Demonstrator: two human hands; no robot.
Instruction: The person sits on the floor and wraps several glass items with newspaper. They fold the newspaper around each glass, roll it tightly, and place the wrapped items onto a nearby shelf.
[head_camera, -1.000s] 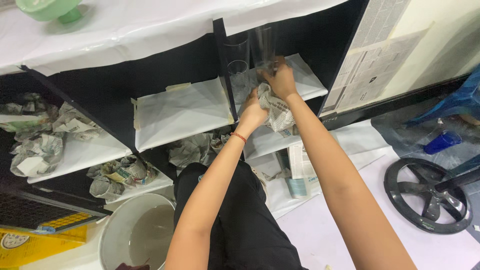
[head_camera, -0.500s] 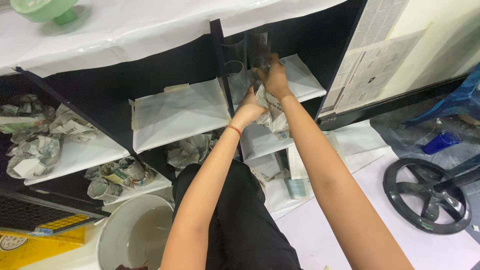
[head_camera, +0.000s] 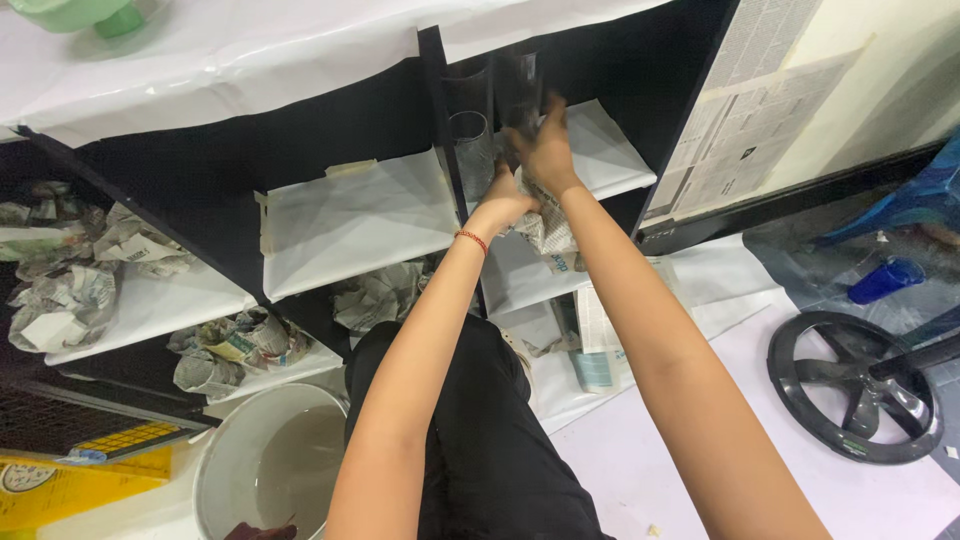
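Head view: a black shelf unit (head_camera: 330, 120) lined with white paper stands by a newspaper-covered wall (head_camera: 745, 110). The right hand (head_camera: 545, 150) grips a tall clear glass (head_camera: 520, 85) on the upper right shelf; the left hand (head_camera: 505, 205) clutches crumpled newspaper (head_camera: 548, 232) just below. Another glass (head_camera: 470, 140) stands beside. A white bucket (head_camera: 270, 465) and a black wheel base (head_camera: 850, 385) sit on the floor.

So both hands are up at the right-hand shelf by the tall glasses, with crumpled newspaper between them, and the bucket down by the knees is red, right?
Not quite: the bucket is white, not red, as the head view shows. The rest stands: the left hand and right hand are at the right-hand shelf by the tall glasses, with crumpled newspaper between them.
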